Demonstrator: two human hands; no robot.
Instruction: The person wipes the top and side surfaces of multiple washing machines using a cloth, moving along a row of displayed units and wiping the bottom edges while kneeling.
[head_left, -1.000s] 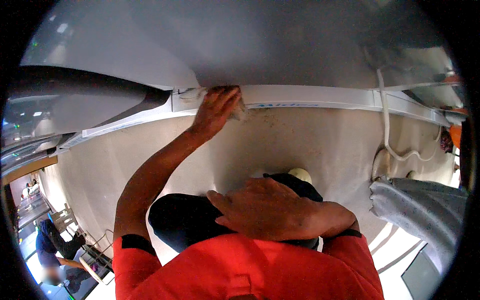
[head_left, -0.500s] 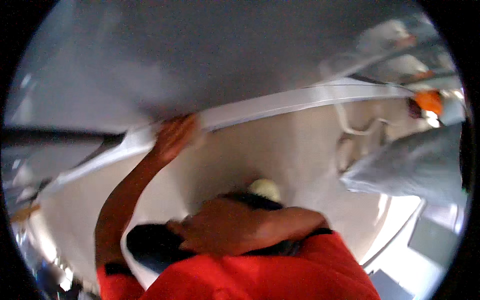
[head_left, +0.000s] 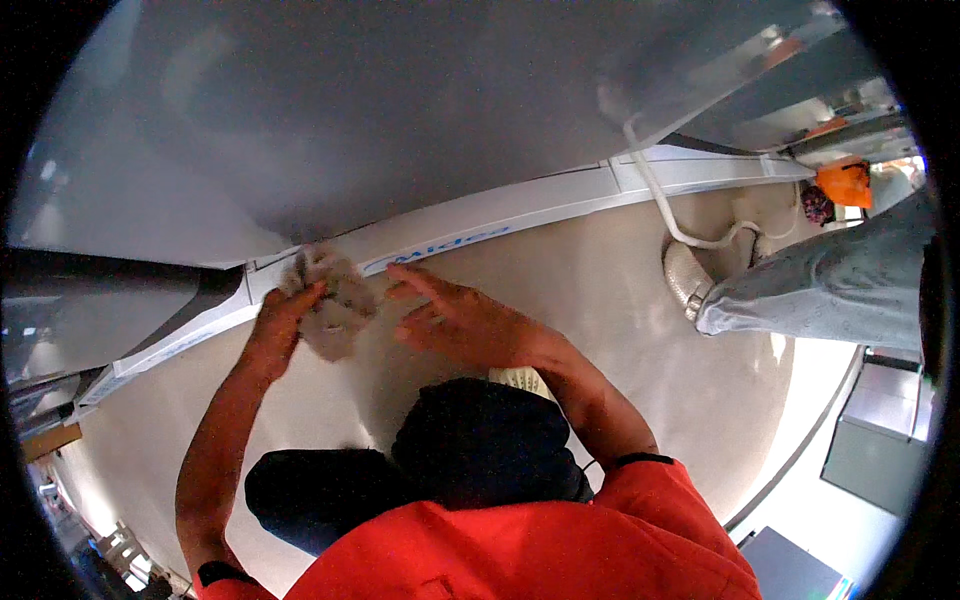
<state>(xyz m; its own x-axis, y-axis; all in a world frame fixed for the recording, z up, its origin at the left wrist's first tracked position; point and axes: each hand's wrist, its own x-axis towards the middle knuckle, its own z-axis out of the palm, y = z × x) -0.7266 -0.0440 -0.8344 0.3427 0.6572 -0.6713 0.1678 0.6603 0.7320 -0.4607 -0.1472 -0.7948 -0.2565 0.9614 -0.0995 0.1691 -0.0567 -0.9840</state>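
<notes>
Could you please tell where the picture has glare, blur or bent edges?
Head view: the floor washes out toward white at right; the grey panel carries pale reflections; the cloth in the left hand looks slightly blurred; the white ledge curves.

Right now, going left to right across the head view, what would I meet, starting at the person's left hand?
Left hand → crumpled, stained cloth → right hand → other person's light textured shoe → orange item.
</notes>
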